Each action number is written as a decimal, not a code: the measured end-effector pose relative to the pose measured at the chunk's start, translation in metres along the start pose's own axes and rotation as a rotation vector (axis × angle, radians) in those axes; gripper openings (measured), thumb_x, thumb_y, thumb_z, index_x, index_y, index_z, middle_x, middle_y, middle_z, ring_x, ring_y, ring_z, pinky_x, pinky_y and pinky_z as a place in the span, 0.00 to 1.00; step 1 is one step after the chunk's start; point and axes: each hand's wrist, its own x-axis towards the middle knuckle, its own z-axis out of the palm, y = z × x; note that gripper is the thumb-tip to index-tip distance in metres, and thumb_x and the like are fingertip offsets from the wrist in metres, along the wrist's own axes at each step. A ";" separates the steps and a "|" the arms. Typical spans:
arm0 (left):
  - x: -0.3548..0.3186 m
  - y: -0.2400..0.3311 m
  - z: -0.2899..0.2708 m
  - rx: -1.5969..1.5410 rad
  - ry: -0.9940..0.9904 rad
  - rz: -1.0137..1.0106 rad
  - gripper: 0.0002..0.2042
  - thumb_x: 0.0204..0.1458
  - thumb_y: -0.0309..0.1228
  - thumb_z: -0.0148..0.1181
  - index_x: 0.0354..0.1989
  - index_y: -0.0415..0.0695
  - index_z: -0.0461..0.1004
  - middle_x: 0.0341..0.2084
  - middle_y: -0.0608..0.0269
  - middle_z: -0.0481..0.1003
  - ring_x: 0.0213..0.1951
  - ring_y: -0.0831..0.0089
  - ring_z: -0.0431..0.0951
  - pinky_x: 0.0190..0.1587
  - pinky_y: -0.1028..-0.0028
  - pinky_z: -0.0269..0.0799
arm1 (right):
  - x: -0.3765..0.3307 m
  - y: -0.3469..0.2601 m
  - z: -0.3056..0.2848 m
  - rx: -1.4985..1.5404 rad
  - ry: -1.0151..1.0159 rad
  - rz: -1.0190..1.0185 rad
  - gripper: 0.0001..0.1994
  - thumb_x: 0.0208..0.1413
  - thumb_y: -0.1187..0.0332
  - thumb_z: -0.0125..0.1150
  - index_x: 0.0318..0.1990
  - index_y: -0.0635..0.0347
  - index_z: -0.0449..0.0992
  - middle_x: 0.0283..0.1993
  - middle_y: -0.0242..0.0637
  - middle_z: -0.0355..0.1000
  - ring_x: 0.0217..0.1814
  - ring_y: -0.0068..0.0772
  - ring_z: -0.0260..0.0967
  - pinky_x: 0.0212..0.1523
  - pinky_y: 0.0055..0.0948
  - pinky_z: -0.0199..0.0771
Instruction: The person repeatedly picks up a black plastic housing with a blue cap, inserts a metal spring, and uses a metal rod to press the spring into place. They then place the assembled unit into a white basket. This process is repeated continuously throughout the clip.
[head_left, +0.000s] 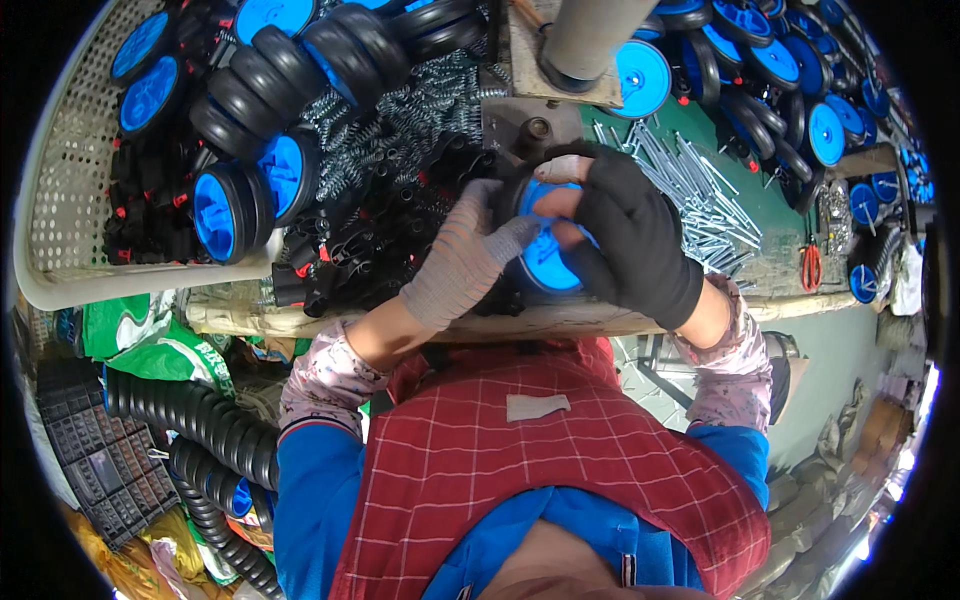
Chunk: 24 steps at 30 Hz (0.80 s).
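My left hand, in a pale striped glove, has its fingers closed at the left edge of a blue wheel with a black tyre. Its thumb lies against the blue hub. From the other side my right hand, in a black glove with bare fingertips, grips the same wheel. The wheel is held at the front of the workbench, its blue face partly covered by my fingers. Whatever lies behind the wheel is hidden. Left of my hands is a heap of small black plastic parts, some with red bits.
Metal springs are piled behind the black parts. Long metal pins lie on the right. A white perforated crate holds wheels at left. A metal post rises at the back. Red-handled pliers sit near the right edge.
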 end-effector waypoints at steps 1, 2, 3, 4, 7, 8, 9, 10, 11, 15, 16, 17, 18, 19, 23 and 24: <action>-0.001 -0.005 -0.004 0.040 -0.045 -0.011 0.24 0.54 0.37 0.68 0.53 0.38 0.65 0.43 0.60 0.74 0.43 0.74 0.75 0.47 0.74 0.73 | 0.008 -0.004 -0.007 0.142 0.091 -0.044 0.17 0.53 0.60 0.65 0.47 0.57 0.78 0.57 0.44 0.71 0.56 0.50 0.72 0.53 0.40 0.76; 0.000 -0.009 -0.009 0.089 -0.092 -0.019 0.24 0.54 0.38 0.68 0.52 0.39 0.65 0.43 0.61 0.74 0.44 0.75 0.75 0.47 0.75 0.73 | 0.010 -0.005 -0.011 0.195 0.021 -0.094 0.21 0.57 0.52 0.60 0.49 0.59 0.77 0.57 0.48 0.71 0.58 0.56 0.70 0.58 0.44 0.71; -0.003 -0.011 -0.011 0.118 -0.114 0.039 0.24 0.55 0.40 0.68 0.52 0.39 0.66 0.43 0.61 0.73 0.45 0.76 0.74 0.46 0.76 0.73 | 0.012 -0.006 -0.017 0.251 -0.056 -0.141 0.26 0.61 0.45 0.55 0.51 0.61 0.76 0.58 0.52 0.70 0.60 0.62 0.68 0.63 0.48 0.66; -0.005 -0.012 -0.012 0.144 -0.132 0.102 0.24 0.55 0.42 0.67 0.51 0.40 0.66 0.43 0.62 0.72 0.45 0.78 0.73 0.45 0.77 0.73 | 0.014 -0.006 -0.017 0.263 -0.068 -0.189 0.28 0.62 0.42 0.51 0.51 0.61 0.75 0.58 0.52 0.70 0.60 0.62 0.68 0.63 0.50 0.65; -0.013 -0.001 -0.009 0.043 -0.189 0.062 0.24 0.56 0.43 0.66 0.52 0.41 0.66 0.44 0.64 0.71 0.47 0.79 0.72 0.44 0.78 0.73 | 0.012 -0.007 -0.016 0.287 -0.134 -0.222 0.36 0.62 0.33 0.41 0.54 0.60 0.74 0.58 0.52 0.69 0.60 0.61 0.67 0.65 0.56 0.61; -0.016 0.004 -0.007 0.029 -0.223 0.053 0.23 0.56 0.41 0.65 0.52 0.41 0.66 0.45 0.64 0.71 0.47 0.78 0.72 0.44 0.77 0.73 | 0.011 -0.006 -0.010 0.311 -0.153 -0.194 0.36 0.61 0.33 0.42 0.55 0.59 0.74 0.58 0.50 0.69 0.60 0.59 0.66 0.65 0.56 0.61; -0.019 0.011 -0.005 0.015 -0.253 0.045 0.22 0.57 0.39 0.64 0.53 0.41 0.66 0.45 0.65 0.70 0.47 0.78 0.72 0.44 0.77 0.74 | 0.009 -0.005 -0.004 0.335 -0.169 -0.168 0.36 0.60 0.33 0.43 0.56 0.59 0.74 0.59 0.48 0.69 0.61 0.58 0.66 0.65 0.56 0.61; -0.023 0.025 -0.003 0.057 -0.252 -0.039 0.21 0.58 0.38 0.63 0.53 0.41 0.66 0.45 0.64 0.70 0.47 0.77 0.73 0.44 0.76 0.74 | 0.002 -0.002 0.001 0.268 -0.154 -0.174 0.40 0.57 0.31 0.44 0.58 0.60 0.73 0.60 0.49 0.68 0.63 0.58 0.65 0.65 0.57 0.60; -0.024 0.029 -0.002 0.038 -0.250 -0.061 0.20 0.59 0.37 0.60 0.55 0.41 0.66 0.47 0.63 0.71 0.47 0.75 0.74 0.44 0.76 0.74 | 0.003 -0.006 -0.007 0.189 -0.161 -0.161 0.41 0.55 0.31 0.46 0.59 0.61 0.72 0.60 0.50 0.68 0.63 0.56 0.65 0.65 0.57 0.60; -0.017 0.043 -0.003 -0.520 -0.233 -0.274 0.19 0.64 0.35 0.53 0.61 0.42 0.67 0.53 0.55 0.72 0.49 0.69 0.78 0.48 0.75 0.76 | -0.020 -0.027 -0.025 -0.156 -0.198 -0.021 0.39 0.41 0.51 0.71 0.62 0.62 0.70 0.61 0.48 0.69 0.63 0.51 0.68 0.64 0.54 0.65; -0.018 0.049 -0.002 -0.395 -0.260 -0.239 0.22 0.64 0.41 0.54 0.61 0.42 0.65 0.54 0.55 0.73 0.53 0.67 0.77 0.52 0.71 0.76 | -0.034 -0.008 -0.013 -0.191 -0.105 -0.055 0.38 0.41 0.56 0.72 0.62 0.61 0.71 0.59 0.47 0.71 0.61 0.52 0.70 0.62 0.52 0.67; -0.017 0.058 -0.010 -0.342 -0.352 -0.308 0.22 0.65 0.41 0.51 0.63 0.43 0.66 0.58 0.56 0.72 0.57 0.64 0.75 0.58 0.65 0.73 | -0.049 0.010 -0.003 -0.223 -0.013 -0.089 0.36 0.40 0.61 0.73 0.61 0.61 0.71 0.57 0.47 0.72 0.59 0.53 0.71 0.60 0.50 0.69; -0.005 0.064 -0.030 0.264 -0.426 -0.120 0.21 0.63 0.42 0.53 0.60 0.42 0.70 0.57 0.54 0.73 0.56 0.62 0.76 0.57 0.65 0.73 | -0.059 0.016 -0.005 -0.087 0.062 0.065 0.34 0.43 0.62 0.72 0.60 0.62 0.72 0.54 0.48 0.74 0.56 0.54 0.73 0.59 0.47 0.71; 0.011 0.069 -0.045 0.685 -0.397 0.033 0.22 0.61 0.43 0.56 0.57 0.41 0.72 0.55 0.53 0.73 0.54 0.60 0.76 0.56 0.65 0.73 | -0.069 0.021 -0.006 0.039 0.140 0.225 0.31 0.46 0.64 0.71 0.59 0.63 0.73 0.52 0.48 0.75 0.54 0.54 0.74 0.57 0.44 0.73; 0.055 0.076 -0.086 1.561 -0.076 0.053 0.28 0.51 0.49 0.65 0.49 0.35 0.75 0.46 0.45 0.76 0.48 0.53 0.77 0.53 0.62 0.72 | -0.107 0.051 0.026 0.736 0.669 0.820 0.25 0.55 0.58 0.69 0.53 0.69 0.75 0.46 0.38 0.76 0.46 0.25 0.70 0.49 0.26 0.70; 0.068 0.072 -0.093 1.573 -0.116 -0.060 0.29 0.50 0.50 0.66 0.49 0.35 0.75 0.45 0.45 0.77 0.47 0.53 0.78 0.52 0.62 0.72 | -0.104 0.055 0.034 0.761 0.750 0.843 0.24 0.55 0.59 0.69 0.52 0.69 0.75 0.47 0.37 0.75 0.46 0.24 0.70 0.49 0.25 0.69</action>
